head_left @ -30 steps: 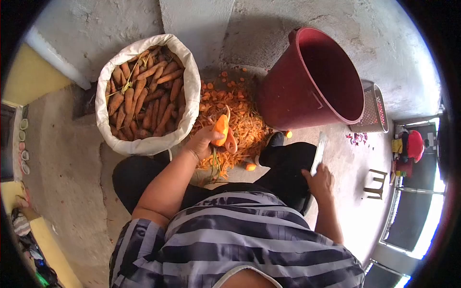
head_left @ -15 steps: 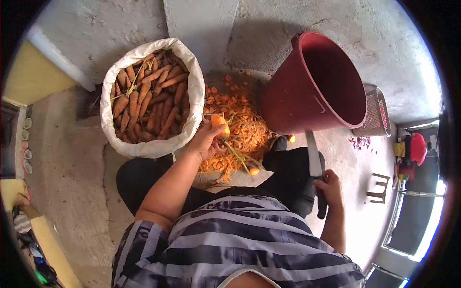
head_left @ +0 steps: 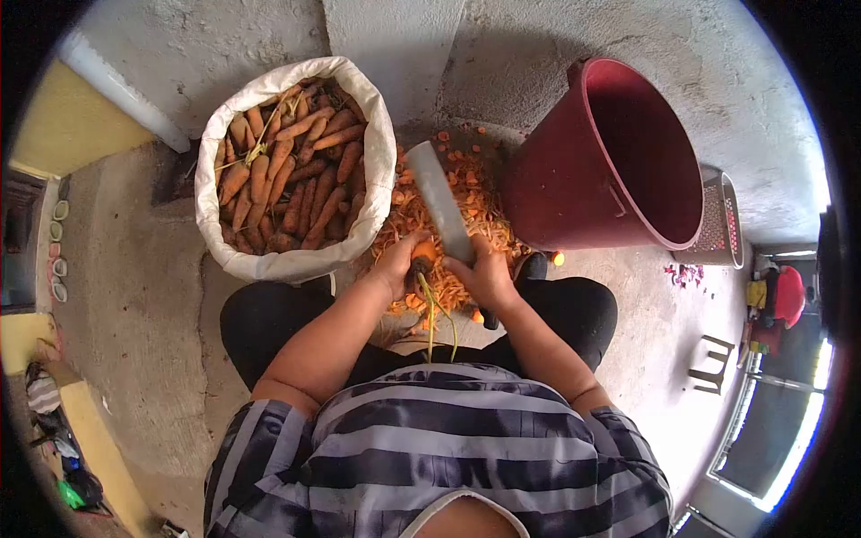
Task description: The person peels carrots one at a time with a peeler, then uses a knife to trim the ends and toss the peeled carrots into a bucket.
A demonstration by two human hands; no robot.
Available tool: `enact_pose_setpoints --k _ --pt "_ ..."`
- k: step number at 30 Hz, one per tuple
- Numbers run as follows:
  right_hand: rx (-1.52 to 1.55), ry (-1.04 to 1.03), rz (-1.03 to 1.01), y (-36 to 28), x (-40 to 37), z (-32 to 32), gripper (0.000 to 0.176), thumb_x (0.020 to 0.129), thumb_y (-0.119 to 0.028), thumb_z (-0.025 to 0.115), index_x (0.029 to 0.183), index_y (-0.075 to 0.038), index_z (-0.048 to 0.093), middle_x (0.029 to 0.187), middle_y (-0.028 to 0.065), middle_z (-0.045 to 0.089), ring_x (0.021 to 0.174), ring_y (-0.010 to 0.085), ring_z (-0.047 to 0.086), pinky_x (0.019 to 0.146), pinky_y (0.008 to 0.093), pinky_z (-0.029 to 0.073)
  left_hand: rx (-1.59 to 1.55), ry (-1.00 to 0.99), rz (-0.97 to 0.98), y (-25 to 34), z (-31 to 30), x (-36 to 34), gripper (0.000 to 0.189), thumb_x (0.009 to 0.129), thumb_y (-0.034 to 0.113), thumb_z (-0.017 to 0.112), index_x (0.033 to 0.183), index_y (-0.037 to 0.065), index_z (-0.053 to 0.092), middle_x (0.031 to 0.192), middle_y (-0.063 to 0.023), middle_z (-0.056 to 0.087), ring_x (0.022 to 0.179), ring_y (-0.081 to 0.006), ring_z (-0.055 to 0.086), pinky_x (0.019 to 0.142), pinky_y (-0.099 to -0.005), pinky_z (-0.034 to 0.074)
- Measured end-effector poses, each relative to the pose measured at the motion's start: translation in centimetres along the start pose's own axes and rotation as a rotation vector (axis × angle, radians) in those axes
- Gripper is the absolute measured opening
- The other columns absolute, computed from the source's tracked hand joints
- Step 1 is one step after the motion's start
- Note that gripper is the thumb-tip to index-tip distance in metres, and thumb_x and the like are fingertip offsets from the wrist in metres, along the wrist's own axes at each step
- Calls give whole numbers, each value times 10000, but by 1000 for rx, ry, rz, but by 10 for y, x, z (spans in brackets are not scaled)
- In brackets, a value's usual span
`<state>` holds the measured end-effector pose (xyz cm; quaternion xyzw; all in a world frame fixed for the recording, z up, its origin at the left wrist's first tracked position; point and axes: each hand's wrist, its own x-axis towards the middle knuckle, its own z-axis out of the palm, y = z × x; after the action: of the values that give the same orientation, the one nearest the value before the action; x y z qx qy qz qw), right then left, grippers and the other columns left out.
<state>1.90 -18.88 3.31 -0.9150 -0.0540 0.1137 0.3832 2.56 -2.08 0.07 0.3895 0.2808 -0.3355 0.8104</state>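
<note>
Since half a second ago our right hand [head_left: 489, 273] has swung inward. It is closed round the handle of the long pale-bladed knife [head_left: 439, 202], blade slanting away. Just beside it, our left hand [head_left: 397, 266] clasps the stubby orange carrot [head_left: 423, 253] over the orange peelings [head_left: 405, 215]. Left, the white woven sack [head_left: 381, 170] brims with unpeeled carrots [head_left: 287, 179]; right, the maroon plastic bucket [head_left: 556, 188] tilts.

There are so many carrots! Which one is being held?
The carrot in the left hand, green stalks hanging down, beside the knife held by the right hand. The others lie in the white sack.
</note>
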Motion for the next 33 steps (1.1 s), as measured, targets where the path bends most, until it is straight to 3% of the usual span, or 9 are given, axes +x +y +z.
enact_pose_setpoints --k 2,16,21,22,24,25,29,30,33 --pt "-85 13 -87 2 0 6 496 690 -385 701 904 14 499 690 223 583 695 349 612 578 400 463 18 -25 -1 1 1 2 337 861 397 429 961 88 518 642 -55 537 470 -173 535 394 -312 468" --pt "-207 -24 -98 6 -1 26 537 678 -475 667 897 -16 495 659 189 588 611 340 602 537 402 472 -25 75 -71 -9 3 10 337 865 393 381 926 105 545 680 -28 547 450 -124 490 335 -251 387" --pt "-76 11 -157 8 7 26 490 693 -421 687 847 10 511 644 192 588 589 308 609 509 371 467 50 57 -107 -9 -4 17 385 852 457 392 955 120 547 684 -31 553 504 -146 506 440 -296 415" --pt "35 -28 -28 9 10 22 467 706 -400 684 851 10 514 635 167 585 566 282 599 495 359 460 76 67 -111 -10 -5 19 410 846 478 396 977 120 548 689 -31 557 517 -149 510 470 -309 431" --pt "254 -103 225 10 18 8 421 733 -358 678 859 12 521 618 118 581 518 229 579 465 334 445 235 167 17 -5 1 15 503 829 530 395 1084 113 512 779 -51 567 551 -146 530 516 -329 446" --pt "467 -56 281 19 23 14 310 793 -305 613 822 -10 521 573 48 530 442 144 502 415 282 406 325 66 47 -5 -12 24 516 807 494 459 1150 108 462 867 -70 555 603 -149 542 563 -339 450" --pt "933 -320 444 40 20 -7 242 858 -284 494 775 -57 486 536 39 471 375 118 425 370 232 352 724 -324 205 24 -16 0 719 720 315 676 1307 96 323 1082 -123 517 803 -183 575 746 -369 445" --pt "988 -362 472 43 19 -6 231 857 -277 502 801 -55 480 543 42 467 374 124 423 368 241 349 651 -322 241 30 1 -11 735 622 196 750 1254 72 396 1000 -115 567 867 -215 564 804 -352 422" --pt "1046 -453 438 40 13 1 202 841 -238 531 873 -48 473 577 45 477 406 122 434 380 240 352 1019 -292 636 4 -10 16 543 608 123 749 1094 43 521 918 -51 571 851 -163 559 717 -314 457"
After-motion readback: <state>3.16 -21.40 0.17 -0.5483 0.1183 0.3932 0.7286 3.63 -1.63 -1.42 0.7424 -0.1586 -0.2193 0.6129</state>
